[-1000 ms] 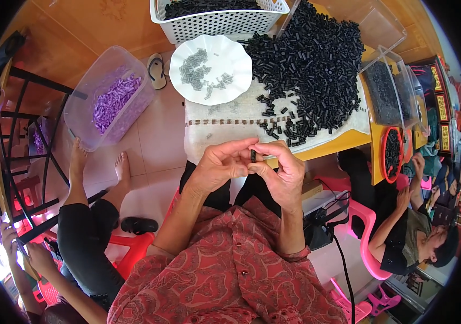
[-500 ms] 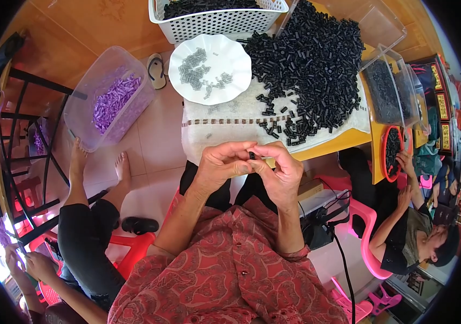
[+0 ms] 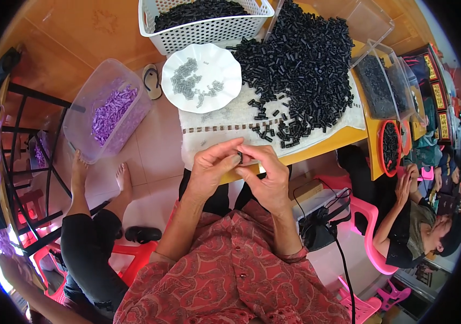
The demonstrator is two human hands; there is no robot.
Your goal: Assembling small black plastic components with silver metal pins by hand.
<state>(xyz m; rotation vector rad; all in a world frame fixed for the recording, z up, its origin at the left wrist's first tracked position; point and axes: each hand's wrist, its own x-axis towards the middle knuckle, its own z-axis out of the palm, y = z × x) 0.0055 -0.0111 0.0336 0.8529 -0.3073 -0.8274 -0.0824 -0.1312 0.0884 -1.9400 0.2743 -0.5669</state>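
In front of my shirt, over the table's near edge, both hands meet at a small black plastic tube. My left hand pinches it between thumb and forefinger. My right hand has its bent fingers against the piece from the other side, its thumb a little lower; the fingers partly hide the piece. Beyond them lies a large heap of like black tubes on a white cloth. A white scalloped plate left of the heap carries small clear plastic pieces.
A white perforated basket of black pieces stands at the back. Clear boxes and a red basket sit at the right, near a seated co-worker. On the floor at left is a clear tub of purple pieces. Another person's legs are beside me.
My right thumb has moved down, away from the forefinger. The co-worker at right has drawn a hand back from the red basket. The whole view has shifted slightly.
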